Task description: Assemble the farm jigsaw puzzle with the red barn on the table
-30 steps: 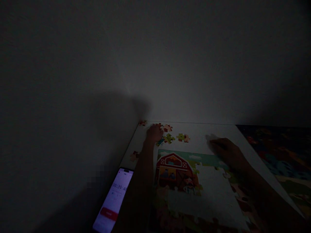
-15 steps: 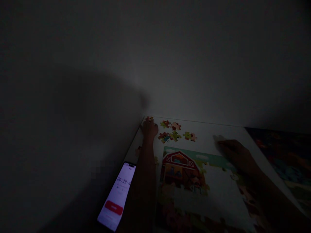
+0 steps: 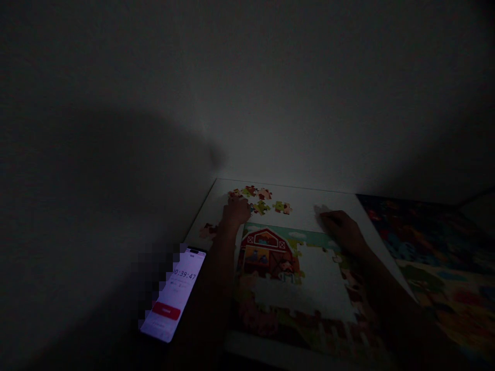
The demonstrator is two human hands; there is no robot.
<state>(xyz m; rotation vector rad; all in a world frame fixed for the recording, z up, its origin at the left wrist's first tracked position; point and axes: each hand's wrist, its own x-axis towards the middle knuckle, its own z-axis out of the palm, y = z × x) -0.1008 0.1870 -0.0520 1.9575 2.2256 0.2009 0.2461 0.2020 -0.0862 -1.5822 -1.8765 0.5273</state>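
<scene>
My left hand (image 3: 237,208) reaches to the loose puzzle pieces at the back left of the white table; its fingers are bent over a red and yellow piece (image 3: 234,193), and whether they grip it is too dark to tell. My right hand (image 3: 340,225) is closed in a pinch beyond the puzzle's upper right corner, and anything between its fingertips is too small to make out. Below and between the hands lies a partly assembled farm puzzle with a red barn (image 3: 266,252); its middle shows a bare white area. Loose pieces (image 3: 282,207) lie above it.
A lit phone (image 3: 174,296) showing a timer lies left of my left forearm. More pieces (image 3: 208,231) rest near the table's left edge. On the right is a colourful picture (image 3: 421,278). A pale wall rises behind the table (image 3: 301,198).
The view has shifted, so the table sits further left. My left hand has moved back toward me and right, from the far corner piece to the nearer cluster. My right hand stays pinched.
</scene>
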